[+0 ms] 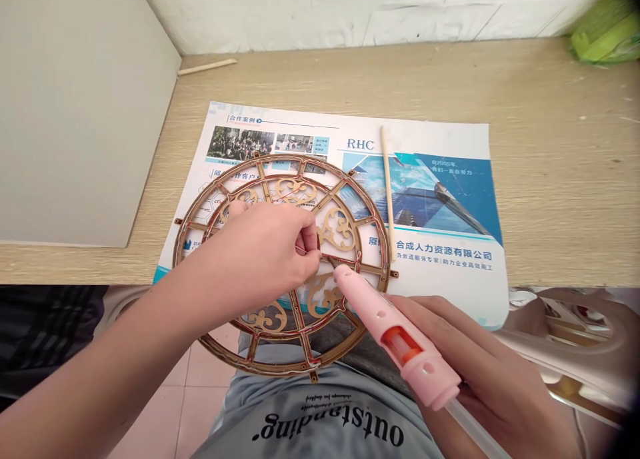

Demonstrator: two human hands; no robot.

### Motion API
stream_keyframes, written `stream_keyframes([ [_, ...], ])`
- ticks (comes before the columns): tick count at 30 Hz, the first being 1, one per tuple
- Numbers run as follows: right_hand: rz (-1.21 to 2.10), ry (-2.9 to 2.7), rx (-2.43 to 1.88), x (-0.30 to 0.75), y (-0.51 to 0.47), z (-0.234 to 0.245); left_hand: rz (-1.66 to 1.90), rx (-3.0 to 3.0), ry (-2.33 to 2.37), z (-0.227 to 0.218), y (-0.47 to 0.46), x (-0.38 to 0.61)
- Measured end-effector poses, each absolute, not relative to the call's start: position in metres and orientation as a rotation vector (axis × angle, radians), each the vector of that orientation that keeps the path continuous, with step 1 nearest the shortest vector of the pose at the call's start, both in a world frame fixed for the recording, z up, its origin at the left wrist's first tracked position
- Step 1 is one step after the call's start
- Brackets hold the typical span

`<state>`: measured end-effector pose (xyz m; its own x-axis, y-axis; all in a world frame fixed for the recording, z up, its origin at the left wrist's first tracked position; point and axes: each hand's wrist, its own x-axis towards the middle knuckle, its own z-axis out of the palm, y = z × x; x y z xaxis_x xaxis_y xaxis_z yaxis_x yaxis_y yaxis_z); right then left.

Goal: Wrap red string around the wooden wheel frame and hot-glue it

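L hand: pinch on thin red strip of round wood fretwork frame; R hand around pink plastic pen.

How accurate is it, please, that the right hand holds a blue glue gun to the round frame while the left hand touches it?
Only the colour is wrong: the head view shows a pink glue gun in the right hand; the left hand touches the round frame.
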<state>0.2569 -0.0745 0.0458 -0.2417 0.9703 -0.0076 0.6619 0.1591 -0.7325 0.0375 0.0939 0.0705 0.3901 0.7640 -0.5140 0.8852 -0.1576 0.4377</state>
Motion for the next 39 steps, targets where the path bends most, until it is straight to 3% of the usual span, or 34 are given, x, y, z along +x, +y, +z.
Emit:
stream_keyframes([
  [39, 0.881, -1.787, -1.665, 0.254, -0.074, 0.049, -0.176, 2.043, 1.374, 0.067, 0.090, 0.036],
])
